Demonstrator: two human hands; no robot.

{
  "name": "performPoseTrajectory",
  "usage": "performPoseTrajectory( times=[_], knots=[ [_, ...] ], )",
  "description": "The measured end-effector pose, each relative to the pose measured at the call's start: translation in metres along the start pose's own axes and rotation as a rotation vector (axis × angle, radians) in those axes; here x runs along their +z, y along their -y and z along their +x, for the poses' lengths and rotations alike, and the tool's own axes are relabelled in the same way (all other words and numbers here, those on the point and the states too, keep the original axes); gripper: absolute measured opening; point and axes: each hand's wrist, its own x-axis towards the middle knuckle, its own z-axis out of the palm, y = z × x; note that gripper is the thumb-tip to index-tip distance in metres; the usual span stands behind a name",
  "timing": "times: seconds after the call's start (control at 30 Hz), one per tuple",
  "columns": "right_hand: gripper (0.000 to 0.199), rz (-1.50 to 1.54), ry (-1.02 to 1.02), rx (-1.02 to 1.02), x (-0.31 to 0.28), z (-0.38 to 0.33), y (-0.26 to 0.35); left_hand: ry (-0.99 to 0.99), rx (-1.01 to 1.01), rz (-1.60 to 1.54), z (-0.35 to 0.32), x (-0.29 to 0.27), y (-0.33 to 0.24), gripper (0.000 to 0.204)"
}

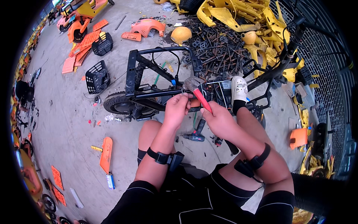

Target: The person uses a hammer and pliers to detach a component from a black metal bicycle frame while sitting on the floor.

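My right hand (220,118) is wrapped round the red handle of a claw hammer (201,99). The hammer's worn metal head is over the middle of a black electric scooter frame (131,76), stripped of its body panels. My left hand (177,108) is just left of the hammer head, thumb and fingers pinched together. What they grip is too small to make out. My shoe (239,89), white, rests on the frame to the right of the hammer. The frame's rear wheel (117,103) is at the left.
A cordless drill (194,136) lies on the concrete between my legs. Beyond the frame is a heap of rusty metal parts (220,50), with yellow panels (238,15) behind. Black baskets (97,77) and orange panels (84,46) lie left. A spray can (110,181) is near an orange panel.
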Motion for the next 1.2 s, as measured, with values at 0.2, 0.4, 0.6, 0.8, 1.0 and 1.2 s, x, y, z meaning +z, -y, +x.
performPoseTrajectory(
  times=[0.2, 0.4, 0.6, 0.8, 1.0, 1.2],
  knots=[
    [0.027, 0.033, 0.022, -0.013, 0.0, -0.001, 0.0, 0.002, 0.001, 0.026, -0.004, 0.001, -0.002, 0.029],
    [0.031, 0.164, -0.004, 0.139, -0.014, 0.003, -0.004, 0.023, -0.038, -0.005, -0.002, -0.006, 0.0, 0.032],
    [0.03, 0.102, -0.031, 0.018, -0.017, 0.003, -0.002, 0.03, -0.069, -0.056, -0.001, -0.003, 0.0, 0.033],
    [0.029, 0.01, 0.03, 0.002, -0.017, 0.004, 0.006, -0.017, -0.092, -0.058, -0.001, 0.001, -0.004, 0.031],
    [0.029, -0.058, 0.048, 0.0, -0.021, 0.009, 0.006, -0.058, -0.136, -0.078, 0.001, 0.005, -0.012, 0.029],
    [0.028, -0.037, 0.068, 0.059, -0.018, 0.014, -0.003, -0.07, -0.16, -0.083, 0.001, 0.006, -0.016, 0.027]
  ],
)
